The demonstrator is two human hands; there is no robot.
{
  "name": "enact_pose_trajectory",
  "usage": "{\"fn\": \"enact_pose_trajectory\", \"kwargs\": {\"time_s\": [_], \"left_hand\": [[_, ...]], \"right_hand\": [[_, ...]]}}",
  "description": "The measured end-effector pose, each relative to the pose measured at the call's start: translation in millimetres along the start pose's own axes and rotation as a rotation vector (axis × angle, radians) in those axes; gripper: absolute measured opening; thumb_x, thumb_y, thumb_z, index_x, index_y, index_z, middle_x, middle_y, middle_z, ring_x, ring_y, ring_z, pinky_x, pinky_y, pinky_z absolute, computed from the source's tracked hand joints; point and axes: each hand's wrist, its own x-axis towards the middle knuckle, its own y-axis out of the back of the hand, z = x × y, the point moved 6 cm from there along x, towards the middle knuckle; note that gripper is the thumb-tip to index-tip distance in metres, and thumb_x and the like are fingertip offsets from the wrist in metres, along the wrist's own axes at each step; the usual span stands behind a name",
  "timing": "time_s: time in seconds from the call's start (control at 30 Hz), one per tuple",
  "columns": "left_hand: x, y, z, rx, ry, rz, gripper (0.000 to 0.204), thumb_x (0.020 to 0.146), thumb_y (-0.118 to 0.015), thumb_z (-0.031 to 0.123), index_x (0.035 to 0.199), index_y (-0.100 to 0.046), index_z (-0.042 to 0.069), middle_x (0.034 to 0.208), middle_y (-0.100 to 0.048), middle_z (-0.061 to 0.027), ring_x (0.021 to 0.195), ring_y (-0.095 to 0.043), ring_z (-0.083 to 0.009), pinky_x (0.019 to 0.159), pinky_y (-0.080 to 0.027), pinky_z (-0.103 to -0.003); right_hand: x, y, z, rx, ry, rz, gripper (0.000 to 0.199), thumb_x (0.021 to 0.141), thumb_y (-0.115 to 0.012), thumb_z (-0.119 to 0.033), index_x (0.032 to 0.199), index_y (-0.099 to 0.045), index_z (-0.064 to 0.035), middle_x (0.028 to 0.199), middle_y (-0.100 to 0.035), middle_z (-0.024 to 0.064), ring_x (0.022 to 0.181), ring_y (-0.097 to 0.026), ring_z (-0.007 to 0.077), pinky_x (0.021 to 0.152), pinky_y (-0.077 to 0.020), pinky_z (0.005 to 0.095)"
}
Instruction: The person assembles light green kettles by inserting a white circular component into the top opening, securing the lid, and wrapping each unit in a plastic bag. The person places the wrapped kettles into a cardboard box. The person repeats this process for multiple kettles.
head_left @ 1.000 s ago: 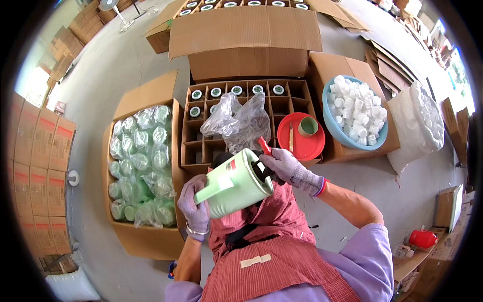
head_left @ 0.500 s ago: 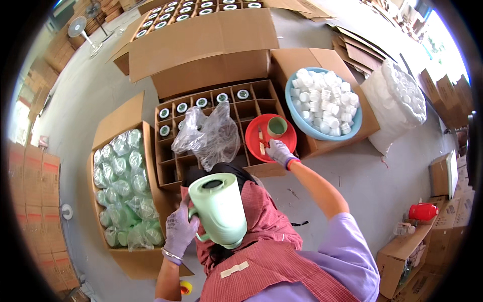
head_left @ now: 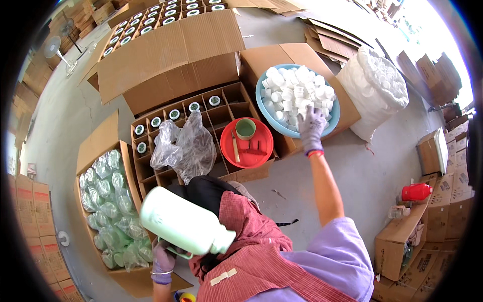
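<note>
My left hand (head_left: 164, 259), in a grey glove, is closed round the handle of a pale green thermos jug (head_left: 182, 221). The jug lies tilted over my lap, its narrower end toward the right. My gloved right hand (head_left: 312, 130) reaches over the near side of a light blue basin (head_left: 265, 108). Its fingers are stretched out onto a heap of small white plastic stoppers (head_left: 294, 90) there. Left of that hand, a red round tray (head_left: 257, 161) holds a green cup (head_left: 245, 129), a tool with a pale handle (head_left: 235, 146) and a small dark red item (head_left: 253, 151).
A divided carton (head_left: 221, 116) with several lidded jugs and a crumpled clear bag (head_left: 188, 146) stands ahead. At left, another carton (head_left: 132, 176) holds bagged green pieces. A white sack (head_left: 370, 95) stands right of the basin. A red kettle (head_left: 416, 192) sits far right.
My right hand has left the red tray and moved right and away to the stoppers in the basin. My left hand has tipped the jug over from upright to nearly lying.
</note>
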Motion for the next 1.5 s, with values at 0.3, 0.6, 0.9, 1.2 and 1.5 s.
{"fn": "enact_pose_trajectory", "kwargs": {"time_s": [0.3,0.6,0.9,1.2,1.5], "left_hand": [[32.8,-48.6,-24.0,-1.814,0.272,0.100,0.020,0.095,-0.047,0.012,0.104,-0.059,0.000,0.103,-0.069,-0.0137,0.096,-0.069,-0.0221,0.086,-0.060,-0.041],[28.7,-54.4,16.8,-1.638,0.311,0.201,0.020,0.094,-0.043,0.009,0.099,-0.060,0.000,0.082,-0.064,-0.0059,0.076,-0.061,-0.0164,0.081,-0.056,-0.040],[32.1,-68.3,-1.8,-1.641,0.242,0.104,0.019,0.093,-0.046,0.009,0.104,-0.060,0.004,0.089,-0.064,-0.0058,0.081,-0.063,-0.0171,0.084,-0.057,-0.041],[53.7,-55.0,-23.9,-1.701,0.109,0.174,0.023,0.095,-0.045,0.011,0.107,-0.059,-0.002,0.099,-0.067,-0.0112,0.088,-0.066,-0.0211,0.091,-0.056,-0.045],[65.6,-50.1,0.7,-1.743,0.105,0.164,0.025,0.096,-0.041,0.012,0.106,-0.059,-0.002,0.092,-0.064,-0.0093,0.092,-0.064,-0.0208,0.093,-0.055,-0.042]], "right_hand": [[-77.9,103.3,-98.2,0.958,0.359,-0.302,0.047,0.076,-0.075,-0.009,0.118,-0.055,-0.0022,0.109,-0.060,0.0167,0.100,-0.061,0.0322,0.086,-0.0495,0.0411],[-180.5,180.1,-215.2,1.124,0.666,-0.217,0.065,0.084,-0.072,-0.027,0.137,-0.045,0.0007,0.130,-0.046,0.0251,0.115,-0.051,0.0418,0.100,-0.0431,0.0451],[-199.0,156.5,-239.4,1.453,0.424,-0.285,0.053,0.082,-0.062,-0.011,0.130,-0.045,0.0042,0.121,-0.048,0.0247,0.107,-0.050,0.0387,0.095,-0.0424,0.0431],[-159.1,26.0,-227.8,1.397,0.589,-0.546,0.065,0.087,-0.065,-0.047,0.138,-0.047,-0.0115,0.140,-0.036,0.0258,0.133,-0.036,0.0428,0.110,-0.0332,0.0497],[-98.3,-205.4,-116.9,0.529,0.139,-0.623,0.040,0.069,-0.082,-0.020,0.100,-0.063,-0.0025,0.134,-0.043,0.0279,0.113,-0.053,0.0428,0.097,-0.0477,0.0393]]}}
